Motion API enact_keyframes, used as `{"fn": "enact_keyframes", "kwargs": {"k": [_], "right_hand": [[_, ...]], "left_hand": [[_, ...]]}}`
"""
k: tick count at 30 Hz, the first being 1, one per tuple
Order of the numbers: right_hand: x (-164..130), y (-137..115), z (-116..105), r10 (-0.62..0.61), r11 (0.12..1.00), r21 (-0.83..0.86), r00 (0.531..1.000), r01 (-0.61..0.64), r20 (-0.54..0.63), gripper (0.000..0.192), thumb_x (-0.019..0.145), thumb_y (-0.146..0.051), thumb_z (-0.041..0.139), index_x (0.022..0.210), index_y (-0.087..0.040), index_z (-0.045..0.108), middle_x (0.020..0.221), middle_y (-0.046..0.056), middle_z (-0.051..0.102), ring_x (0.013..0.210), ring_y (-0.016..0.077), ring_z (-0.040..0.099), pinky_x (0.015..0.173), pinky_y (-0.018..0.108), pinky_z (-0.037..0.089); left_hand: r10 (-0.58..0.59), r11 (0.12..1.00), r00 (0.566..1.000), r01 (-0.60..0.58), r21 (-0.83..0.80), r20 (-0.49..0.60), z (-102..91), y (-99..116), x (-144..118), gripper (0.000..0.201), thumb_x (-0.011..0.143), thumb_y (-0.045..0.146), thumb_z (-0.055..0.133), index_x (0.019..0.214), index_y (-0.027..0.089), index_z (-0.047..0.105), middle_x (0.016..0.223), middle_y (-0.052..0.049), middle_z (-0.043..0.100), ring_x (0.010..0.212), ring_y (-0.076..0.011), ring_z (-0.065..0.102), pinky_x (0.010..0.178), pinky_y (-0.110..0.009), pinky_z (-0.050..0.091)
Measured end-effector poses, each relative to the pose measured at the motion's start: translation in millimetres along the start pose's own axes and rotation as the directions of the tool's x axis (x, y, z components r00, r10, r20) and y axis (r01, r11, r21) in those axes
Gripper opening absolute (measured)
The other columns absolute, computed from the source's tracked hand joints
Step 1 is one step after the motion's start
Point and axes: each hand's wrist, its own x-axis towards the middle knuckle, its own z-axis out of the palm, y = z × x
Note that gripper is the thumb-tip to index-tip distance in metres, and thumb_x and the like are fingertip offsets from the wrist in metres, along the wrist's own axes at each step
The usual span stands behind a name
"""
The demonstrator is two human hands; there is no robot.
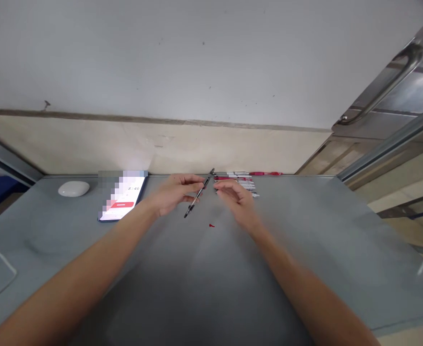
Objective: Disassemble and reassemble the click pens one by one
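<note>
A slim pen [196, 199] with a clear barrel and black ends is pinched between the thumb and fingers of my left hand [175, 192]. It slants above the table, its upper end toward the wall. Just to the right, my right hand [235, 198] has its fingertips drawn together; what they hold, if anything, I cannot make out. Behind that hand lies a group of several white and red pens [245, 183], partly hidden by it. A red pen [265, 173] lies along the table's back edge. Below the hands rests a small red piece [211, 225], too small to identify.
On the left of the grey table [175, 288] lie a lit phone [125, 199] and a white computer mouse [73, 189]. A white cable [7, 262] curves at the left edge. A wall [182, 144] stands behind, with a metal door handle [387, 91] at right.
</note>
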Motion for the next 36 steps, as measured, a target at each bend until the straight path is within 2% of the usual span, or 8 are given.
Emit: {"fn": "enact_keyframes", "kwargs": {"k": [4,7,15,21,23,27,32,36], "right_hand": [[0,-2,5,0.239,0.888,0.416,0.97,-0.196,-0.052,0.016,0.082,-0.037,0.07,0.093,-0.026,0.066,0.095,0.002,0.073,0.095,0.0192,0.07,0.095,0.044,0.056],[-2,-4,9,0.339,0.797,0.546,0.94,-0.258,-0.05,0.021,0.077,-0.038,0.075,0.092,-0.026,0.067,0.091,0.001,0.072,0.094,0.0184,0.07,0.096,0.045,0.057],[-5,-5,17,0.476,0.704,0.612,0.879,-0.36,-0.031,0.024,0.069,-0.038,0.082,0.085,-0.023,0.072,0.085,-0.002,0.072,0.083,0.0127,0.068,0.096,0.038,0.056],[11,-7,22,0.558,0.662,0.666,0.819,-0.344,-0.131,0.028,0.062,-0.039,0.085,0.077,-0.023,0.068,0.076,-0.004,0.068,0.068,0.0117,0.064,0.068,0.029,0.06],[15,-3,26,0.579,0.643,0.689,0.801,-0.335,-0.151,0.028,0.061,-0.039,0.085,0.076,-0.023,0.067,0.075,-0.004,0.068,0.066,0.0111,0.063,0.066,0.028,0.059],[17,9,33,0.585,0.641,0.703,0.789,-0.307,-0.189,0.027,0.063,-0.038,0.083,0.076,-0.023,0.066,0.074,-0.006,0.068,0.065,0.0103,0.063,0.066,0.028,0.058],[14,18,34,0.57,0.675,0.692,0.776,-0.254,-0.271,0.026,0.065,-0.039,0.081,0.078,-0.024,0.065,0.08,-0.005,0.069,0.065,0.0097,0.062,0.065,0.027,0.057],[12,19,33,0.558,0.673,0.694,0.792,-0.255,-0.25,0.027,0.066,-0.04,0.081,0.079,-0.025,0.064,0.081,-0.005,0.068,0.067,0.01,0.063,0.061,0.025,0.057]], "left_hand": [[-0.044,0.995,0.994,0.053,-0.087,0.096,5.5,-8,-9,0.029,0.076,0.037,0.079,0.099,0.02,0.076,0.094,-0.006,0.069,0.081,-0.0165,0.063,0.076,-0.037,0.056],[-0.064,0.994,0.985,0.077,-0.074,0.16,9.2,-14,-13,0.03,0.076,0.04,0.08,0.099,0.022,0.076,0.092,-0.006,0.069,0.081,-0.017,0.062,0.074,-0.035,0.056],[-0.072,0.991,0.983,0.089,-0.097,0.166,12.6,-22,-19,0.03,0.076,0.042,0.079,0.096,0.02,0.076,0.087,-0.004,0.066,0.074,-0.0137,0.059,0.073,-0.032,0.053],[-0.021,1.0,0.99,0.02,0.01,0.143,9.8,-20,-15,0.025,0.077,0.04,0.078,0.091,0.019,0.076,0.075,-0.002,0.065,0.073,-0.0147,0.059,0.07,-0.03,0.049],[-0.033,0.999,0.992,0.036,-0.02,0.121,8.7,-23,-12,0.025,0.073,0.037,0.08,0.09,0.019,0.077,0.075,-0.002,0.066,0.074,-0.0144,0.06,0.073,-0.031,0.05],[-0.045,0.991,0.992,0.059,-0.124,0.115,8.3,-36,-6,0.027,0.07,0.034,0.083,0.091,0.018,0.077,0.075,-0.002,0.068,0.074,-0.0143,0.062,0.074,-0.032,0.049],[-0.037,0.99,0.998,0.042,-0.133,0.042,9.7,-48,-4,0.027,0.066,0.03,0.086,0.089,0.019,0.078,0.074,-0.002,0.07,0.07,-0.0126,0.061,0.072,-0.03,0.048],[-0.022,0.988,0.999,0.028,-0.155,0.041,8.8,-51,-4,0.026,0.065,0.03,0.086,0.088,0.019,0.078,0.072,-0.002,0.071,0.069,-0.0132,0.062,0.07,-0.03,0.049]]}}
